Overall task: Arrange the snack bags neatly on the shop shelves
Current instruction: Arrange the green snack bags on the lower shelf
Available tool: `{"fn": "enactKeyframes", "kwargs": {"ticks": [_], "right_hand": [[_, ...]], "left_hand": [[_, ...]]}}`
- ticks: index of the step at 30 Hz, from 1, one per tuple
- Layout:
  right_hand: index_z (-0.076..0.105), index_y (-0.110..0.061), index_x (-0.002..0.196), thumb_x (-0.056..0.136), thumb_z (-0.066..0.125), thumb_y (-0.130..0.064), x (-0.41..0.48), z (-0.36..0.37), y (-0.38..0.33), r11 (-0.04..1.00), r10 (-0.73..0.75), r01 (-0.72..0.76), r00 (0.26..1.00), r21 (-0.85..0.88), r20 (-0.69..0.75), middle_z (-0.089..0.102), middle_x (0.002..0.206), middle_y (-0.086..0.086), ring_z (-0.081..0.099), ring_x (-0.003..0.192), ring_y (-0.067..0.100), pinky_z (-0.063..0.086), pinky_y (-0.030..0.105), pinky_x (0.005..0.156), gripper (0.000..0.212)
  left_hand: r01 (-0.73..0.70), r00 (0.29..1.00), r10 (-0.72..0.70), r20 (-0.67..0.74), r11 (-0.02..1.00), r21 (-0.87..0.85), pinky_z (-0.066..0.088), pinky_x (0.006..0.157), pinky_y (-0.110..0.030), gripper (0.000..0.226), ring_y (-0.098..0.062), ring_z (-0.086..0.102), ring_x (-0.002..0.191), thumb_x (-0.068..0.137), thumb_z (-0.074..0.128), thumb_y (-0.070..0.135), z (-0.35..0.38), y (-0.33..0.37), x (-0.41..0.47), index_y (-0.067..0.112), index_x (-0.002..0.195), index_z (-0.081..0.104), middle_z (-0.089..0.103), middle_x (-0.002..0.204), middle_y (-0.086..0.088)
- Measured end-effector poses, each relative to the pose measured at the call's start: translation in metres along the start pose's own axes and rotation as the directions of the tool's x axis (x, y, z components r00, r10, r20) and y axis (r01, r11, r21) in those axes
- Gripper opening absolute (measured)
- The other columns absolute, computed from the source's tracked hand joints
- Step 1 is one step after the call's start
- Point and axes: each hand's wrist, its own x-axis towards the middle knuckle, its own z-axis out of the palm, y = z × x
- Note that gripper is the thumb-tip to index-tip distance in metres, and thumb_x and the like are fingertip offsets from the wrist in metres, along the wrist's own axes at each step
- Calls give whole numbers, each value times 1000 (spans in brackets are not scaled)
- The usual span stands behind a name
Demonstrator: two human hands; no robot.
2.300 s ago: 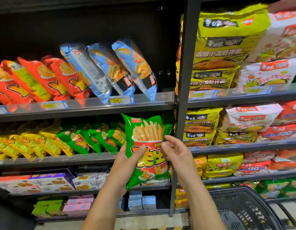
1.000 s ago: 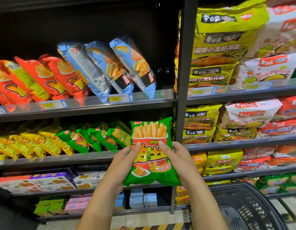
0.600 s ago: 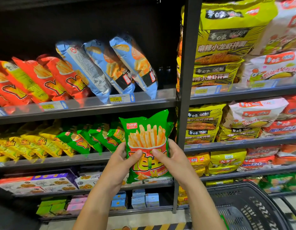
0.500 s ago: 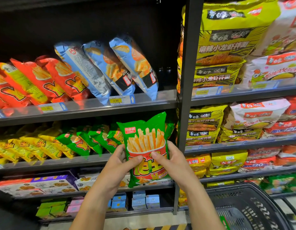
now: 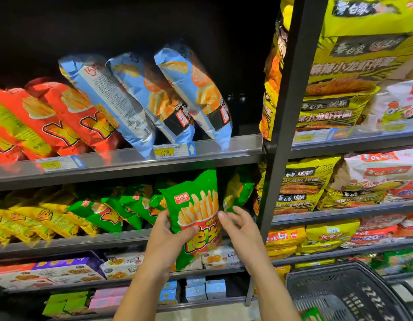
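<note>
Lifted higher than a moment ago and tipped toward the second shelf (image 5: 122, 239), with the right hand (image 5: 243, 228) now off it. Held by the left hand (image 5: 165, 239) alone, thumb clamped across the front and fingers behind: a green fries bag (image 5: 196, 209), upright with a slight lean, its top just under the shelf above and its lower end below the shelf lip. Just beside the bag's right edge, the right hand with fingers spread and loose, gripping nothing. Left of the bag, a leaning row of green bags (image 5: 113, 209), then yellow bags (image 5: 38, 218). Behind the right hand, another green pack (image 5: 239, 188). One shelf up, blue bags (image 5: 168, 96) and red bags (image 5: 62, 117) slanted leftward. Right of the black post (image 5: 286, 112), stacked noodle packs (image 5: 340, 89). At lower right, a dark basket (image 5: 344, 295).
</note>
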Motion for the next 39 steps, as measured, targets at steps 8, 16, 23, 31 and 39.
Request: {"fn": "enactKeyframes", "kwargs": {"ticks": [8,16,23,31,39], "right_hand": [[27,-17,164,93,74,-50,57,14,27,998,45,-55,959,-31,-279,42,163,6,45,147,23,40,43,119,91],[14,-7,166,93,76,-45,108,22,35,988,102,-146,869,-53,-484,51,156,17,48,144,35,40,45,116,103],[38,-5,145,97,74,-32,130,26,31,964,206,-266,807,-29,-553,63,122,15,61,111,34,42,36,90,66],[51,-10,137,100,70,-29,129,34,39,969,93,-210,797,-130,-597,71,121,14,69,112,36,56,42,92,46],[52,-10,143,101,70,-31,108,36,27,976,-18,-116,805,-186,-593,72,124,9,68,118,31,53,40,97,50]], "left_hand": [[-74,977,75,-200,997,13,59,82,-31,49,-8,74,99,82,90,12,32,-28,58,30,114,58,76,106,12],[-56,940,51,-337,998,-5,45,87,-29,59,-16,64,95,85,89,20,68,-35,106,23,125,46,62,99,16],[26,924,-38,-381,999,-37,53,98,-45,70,-32,63,115,85,89,25,90,-48,131,15,138,44,65,123,-7],[99,900,-133,-416,990,-101,47,83,-38,55,-30,60,103,90,83,18,93,-53,146,18,120,38,59,111,-6],[225,883,-251,-396,968,-112,48,105,-48,86,-44,58,131,86,88,21,95,-58,134,1,151,34,58,142,-26]]}}
